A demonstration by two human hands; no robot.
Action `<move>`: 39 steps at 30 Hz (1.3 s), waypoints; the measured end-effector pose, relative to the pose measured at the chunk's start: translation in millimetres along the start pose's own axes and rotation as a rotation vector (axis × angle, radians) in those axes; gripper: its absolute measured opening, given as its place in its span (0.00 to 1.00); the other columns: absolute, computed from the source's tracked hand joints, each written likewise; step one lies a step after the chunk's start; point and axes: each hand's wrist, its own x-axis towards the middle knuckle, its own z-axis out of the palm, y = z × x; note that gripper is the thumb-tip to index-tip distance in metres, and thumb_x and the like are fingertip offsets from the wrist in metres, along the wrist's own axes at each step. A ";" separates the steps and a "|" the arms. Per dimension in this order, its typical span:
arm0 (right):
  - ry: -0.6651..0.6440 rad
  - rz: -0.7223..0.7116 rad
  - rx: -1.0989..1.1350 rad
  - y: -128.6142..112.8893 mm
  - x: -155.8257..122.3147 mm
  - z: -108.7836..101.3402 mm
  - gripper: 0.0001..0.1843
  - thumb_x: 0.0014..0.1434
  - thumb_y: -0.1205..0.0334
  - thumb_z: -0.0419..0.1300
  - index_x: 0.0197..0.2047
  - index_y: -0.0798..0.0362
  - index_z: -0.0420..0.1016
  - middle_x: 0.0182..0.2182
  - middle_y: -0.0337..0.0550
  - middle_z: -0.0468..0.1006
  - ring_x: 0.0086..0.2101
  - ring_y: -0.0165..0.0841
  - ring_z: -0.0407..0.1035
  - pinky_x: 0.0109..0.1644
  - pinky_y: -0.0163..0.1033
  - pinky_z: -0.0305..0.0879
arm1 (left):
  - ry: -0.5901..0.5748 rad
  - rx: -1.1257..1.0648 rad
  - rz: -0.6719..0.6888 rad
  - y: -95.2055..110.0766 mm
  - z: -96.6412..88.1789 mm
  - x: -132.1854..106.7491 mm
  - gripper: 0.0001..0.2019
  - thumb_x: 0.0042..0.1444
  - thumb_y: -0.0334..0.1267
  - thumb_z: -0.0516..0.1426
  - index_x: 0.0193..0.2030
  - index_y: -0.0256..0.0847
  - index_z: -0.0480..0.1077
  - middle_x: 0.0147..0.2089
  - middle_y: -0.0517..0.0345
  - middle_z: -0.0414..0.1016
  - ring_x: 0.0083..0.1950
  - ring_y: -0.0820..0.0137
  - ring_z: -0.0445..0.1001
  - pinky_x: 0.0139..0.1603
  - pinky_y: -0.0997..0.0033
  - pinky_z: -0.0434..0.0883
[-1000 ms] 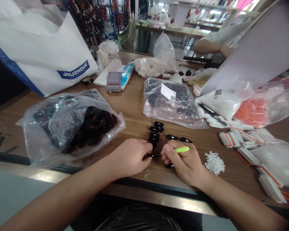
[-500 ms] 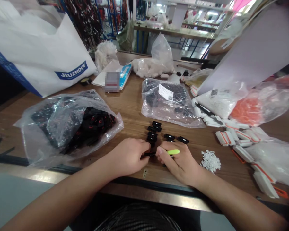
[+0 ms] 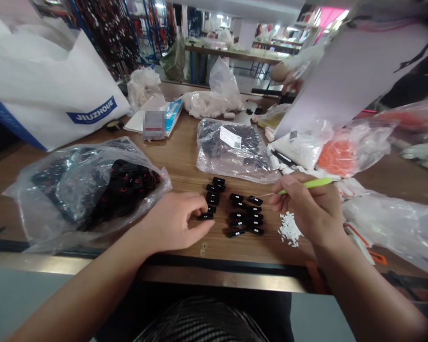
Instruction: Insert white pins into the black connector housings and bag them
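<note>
My left hand point(image 3: 180, 218) rests on the table with thumb and fingers apart. A small black plastic piece point(image 3: 206, 216) lies at its fingertips; whether they touch it I cannot tell. Raised at the right, my right hand point(image 3: 308, 206) grips a thin-tipped tool with a lime-green handle point(image 3: 319, 183); its slim tip points left. Between the hands lie several black pieces with white dots point(image 3: 238, 216), in loose columns. More black pieces point(image 3: 213, 197) stand just beyond my left fingers. A heap of tiny white parts point(image 3: 288, 229) sits below my right hand.
An open clear bag of black parts point(image 3: 92, 185) lies at left, a labelled bag point(image 3: 231, 147) farther back. White and orange parts and bags point(image 3: 337, 156) crowd the right. A white JIUZHOUE bag point(image 3: 50, 80) stands back left; a tall pale panel point(image 3: 342, 80) rises at right.
My right hand has lifted away from the left hand and moved right and up with the tool, uncovering the dotted black pieces. My left fingers have spread apart. The view has shifted.
</note>
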 end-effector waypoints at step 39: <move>0.088 0.167 -0.016 45.7 -96.1 28.8 0.25 0.69 0.49 0.52 0.25 0.54 0.73 0.18 0.39 0.73 0.18 0.26 0.67 0.21 0.29 0.64 | 0.161 -0.237 -0.131 53.7 90.7 -32.6 0.07 0.64 0.31 0.57 0.44 0.45 0.74 0.40 0.60 0.77 0.39 0.66 0.78 0.41 0.65 0.74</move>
